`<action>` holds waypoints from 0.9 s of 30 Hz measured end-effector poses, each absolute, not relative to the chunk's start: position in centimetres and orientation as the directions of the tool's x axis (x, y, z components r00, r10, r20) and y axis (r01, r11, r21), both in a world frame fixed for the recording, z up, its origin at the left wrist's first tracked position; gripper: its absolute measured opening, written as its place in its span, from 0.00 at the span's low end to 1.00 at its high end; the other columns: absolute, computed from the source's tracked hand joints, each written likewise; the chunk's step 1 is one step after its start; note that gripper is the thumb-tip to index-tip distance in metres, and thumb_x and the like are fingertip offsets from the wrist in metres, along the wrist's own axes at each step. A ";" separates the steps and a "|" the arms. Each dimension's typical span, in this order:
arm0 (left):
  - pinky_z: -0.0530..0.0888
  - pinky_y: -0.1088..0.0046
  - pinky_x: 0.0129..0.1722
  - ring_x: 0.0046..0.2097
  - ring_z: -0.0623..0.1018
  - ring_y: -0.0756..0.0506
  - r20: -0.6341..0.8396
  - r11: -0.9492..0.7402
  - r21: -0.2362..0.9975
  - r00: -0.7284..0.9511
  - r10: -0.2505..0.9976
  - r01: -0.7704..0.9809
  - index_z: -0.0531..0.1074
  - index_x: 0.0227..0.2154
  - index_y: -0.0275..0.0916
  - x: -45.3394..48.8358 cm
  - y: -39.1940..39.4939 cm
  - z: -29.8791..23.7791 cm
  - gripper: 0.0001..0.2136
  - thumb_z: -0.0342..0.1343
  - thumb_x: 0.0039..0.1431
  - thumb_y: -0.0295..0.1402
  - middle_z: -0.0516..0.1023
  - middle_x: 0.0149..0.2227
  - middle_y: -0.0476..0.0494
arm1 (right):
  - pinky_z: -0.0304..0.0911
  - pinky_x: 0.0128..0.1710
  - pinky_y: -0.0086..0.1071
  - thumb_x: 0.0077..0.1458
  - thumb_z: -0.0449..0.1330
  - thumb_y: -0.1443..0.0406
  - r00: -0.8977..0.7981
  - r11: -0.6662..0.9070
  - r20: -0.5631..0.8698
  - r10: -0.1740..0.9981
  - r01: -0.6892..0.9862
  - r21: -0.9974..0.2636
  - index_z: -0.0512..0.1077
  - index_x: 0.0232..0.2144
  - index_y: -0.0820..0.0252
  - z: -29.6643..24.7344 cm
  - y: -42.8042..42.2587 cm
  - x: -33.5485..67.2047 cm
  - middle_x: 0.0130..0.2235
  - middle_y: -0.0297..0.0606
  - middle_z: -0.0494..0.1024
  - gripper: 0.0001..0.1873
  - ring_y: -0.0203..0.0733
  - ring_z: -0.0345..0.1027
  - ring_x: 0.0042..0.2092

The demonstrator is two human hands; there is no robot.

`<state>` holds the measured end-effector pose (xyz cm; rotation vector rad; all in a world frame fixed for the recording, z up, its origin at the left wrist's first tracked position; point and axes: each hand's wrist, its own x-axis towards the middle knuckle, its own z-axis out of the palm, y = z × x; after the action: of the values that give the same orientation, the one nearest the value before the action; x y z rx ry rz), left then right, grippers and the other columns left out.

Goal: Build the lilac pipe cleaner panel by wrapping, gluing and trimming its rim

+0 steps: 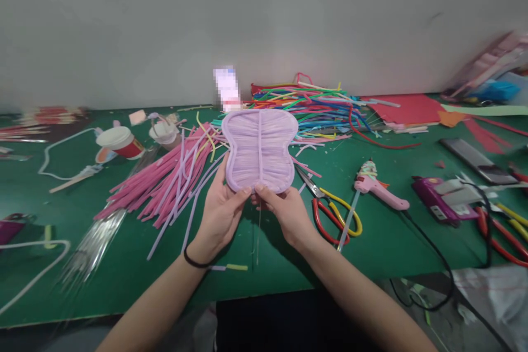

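Two hands hold one lilac piece [274, 148] in the head view, up over the middle of the green table [25, 192]. Its rim pinches in at both sides, and a lilac strip runs down its centre. The left hand [220, 214] grasps its near left corner, and the right hand [286, 212] grips the near edge just right of the strip, the thumbs almost meeting. A thin wire [258, 242] hangs below the piece.

To the left lie pink stems [165, 187], with lilac ones across them, and bare silvery wires [97, 242]; a cup [119, 143] is tipped farther left. On the far side, a many-coloured stem pile [305, 104] lies between a lit screen [227, 88] and red sheets [406, 107]. Right of the right hand are scissors [317, 191], then a pink glue gun [381, 192], with a dark phone [474, 159] farther right.
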<state>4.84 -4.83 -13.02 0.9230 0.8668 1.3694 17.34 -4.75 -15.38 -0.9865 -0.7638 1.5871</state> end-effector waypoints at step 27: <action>0.54 0.72 0.23 0.23 0.57 0.51 0.353 -0.269 0.895 -0.197 0.915 0.355 0.72 0.21 0.38 1.9 -4.2 -12.8 0.16 0.58 0.61 0.42 0.59 0.19 0.53 | 0.73 0.36 0.37 0.46 0.72 0.56 -0.096 -0.061 -0.039 0.995 -0.237 -0.970 0.80 0.31 0.60 -16.0 -5.2 19.1 0.31 0.38 0.82 0.14 0.43 0.75 0.33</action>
<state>1.87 -4.19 -12.81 1.5732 1.4859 1.4829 19.09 -5.21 -16.01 -1.0193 -1.0676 1.4169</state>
